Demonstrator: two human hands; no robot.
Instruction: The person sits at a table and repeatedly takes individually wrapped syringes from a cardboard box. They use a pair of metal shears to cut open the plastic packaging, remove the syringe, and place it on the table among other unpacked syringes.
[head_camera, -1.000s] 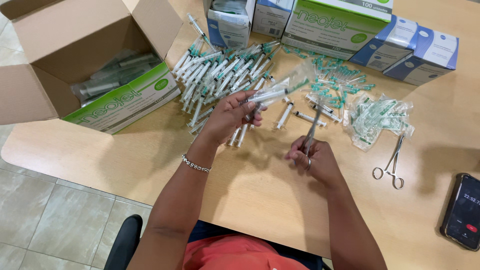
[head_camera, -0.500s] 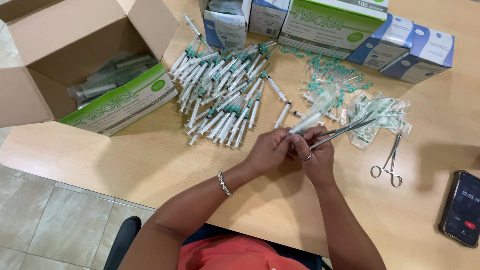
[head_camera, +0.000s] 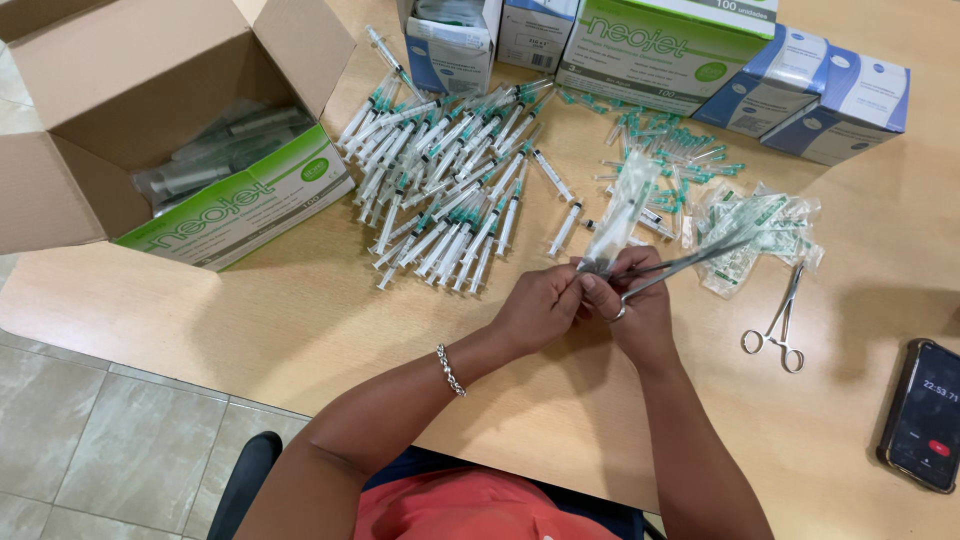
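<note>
The left hand (head_camera: 535, 308) fingers pinch the lower end of a clear plastic syringe wrapper (head_camera: 620, 215); the right hand (head_camera: 640, 310) fingers grip slim steel forceps (head_camera: 690, 262) beside it. Beyond lies a heap of green-tipped plastic syringes (head_camera: 450, 190) on the wooden worktop (head_camera: 300, 330).

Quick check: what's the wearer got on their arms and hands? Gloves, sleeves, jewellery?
No gloves, both forearms bare with no sleeves in view. The left hand has a silver chain bracelet at the wrist. The right hand shows no wristwear. A coral-red top shows at the bottom edge.
</note>
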